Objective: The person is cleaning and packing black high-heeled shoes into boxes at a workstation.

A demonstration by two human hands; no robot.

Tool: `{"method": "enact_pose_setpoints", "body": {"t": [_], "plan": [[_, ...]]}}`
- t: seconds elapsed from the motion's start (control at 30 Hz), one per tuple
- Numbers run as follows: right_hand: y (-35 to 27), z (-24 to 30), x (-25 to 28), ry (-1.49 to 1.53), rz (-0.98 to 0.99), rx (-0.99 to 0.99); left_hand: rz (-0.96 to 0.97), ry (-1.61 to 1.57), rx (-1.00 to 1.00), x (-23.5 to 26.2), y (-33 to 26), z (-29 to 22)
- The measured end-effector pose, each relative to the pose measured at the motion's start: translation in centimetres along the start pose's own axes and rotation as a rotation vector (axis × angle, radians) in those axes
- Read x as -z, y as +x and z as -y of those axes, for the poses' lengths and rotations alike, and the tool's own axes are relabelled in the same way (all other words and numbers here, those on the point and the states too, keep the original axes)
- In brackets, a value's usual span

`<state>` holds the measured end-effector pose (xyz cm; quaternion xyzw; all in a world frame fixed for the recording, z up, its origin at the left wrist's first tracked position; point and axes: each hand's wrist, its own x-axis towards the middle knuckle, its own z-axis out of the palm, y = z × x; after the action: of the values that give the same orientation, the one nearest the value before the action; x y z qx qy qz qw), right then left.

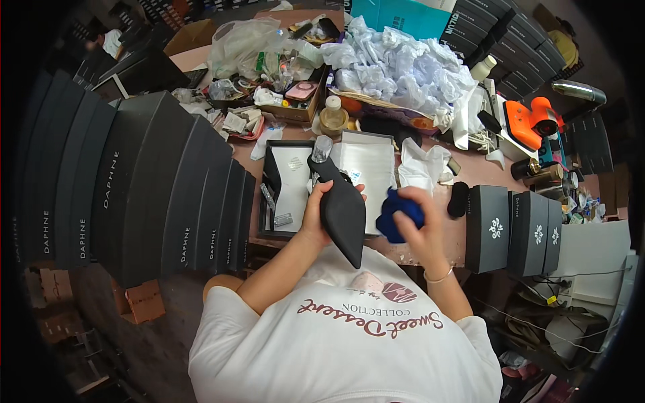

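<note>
My left hand [314, 216] is closed around a black pointed shoe [344, 218], its toe toward me and its smooth underside facing up. Clear plastic [322, 148] covers the far, heel end of the shoe. A crumpled dark blue cloth [395, 219] is bunched in my right hand [427, 227], a short way right of the shoe and apart from it. Beneath the shoe lies an open black shoe box [269, 171] with a white inside; small clear pieces rest in its left part. White paper [366, 158] lies beside it.
Black shoe boxes [141, 188] stand in a tall row at left; several more [488, 227] stand at right. A heap of crumpled white paper [403, 64] fills a carton at the back. Nearby are a bottle [334, 115], cluttered small goods and an orange device [524, 125].
</note>
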<state>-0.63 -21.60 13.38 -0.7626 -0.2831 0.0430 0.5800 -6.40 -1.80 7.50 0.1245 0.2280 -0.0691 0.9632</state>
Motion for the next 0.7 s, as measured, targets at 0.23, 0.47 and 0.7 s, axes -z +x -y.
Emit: {"method": "enact_pose_setpoints", "body": {"t": [0.23, 0.47, 0.7], "plan": [[3.1, 0.3, -7.3, -0.371, 0.058, 0.288, 0.138, 0.119, 0.058, 2.0, 2.6, -0.9], [0.1, 1.2, -7.0, -0.373, 0.095, 0.241, -0.067, 0.163, -0.029, 0.4, 1.0, 0.8], [5.2, -2.6, -7.8, -0.437, -0.007, 0.144, -0.179, 0.138, -0.139, 1.6, 2.4, 2.2]]}}
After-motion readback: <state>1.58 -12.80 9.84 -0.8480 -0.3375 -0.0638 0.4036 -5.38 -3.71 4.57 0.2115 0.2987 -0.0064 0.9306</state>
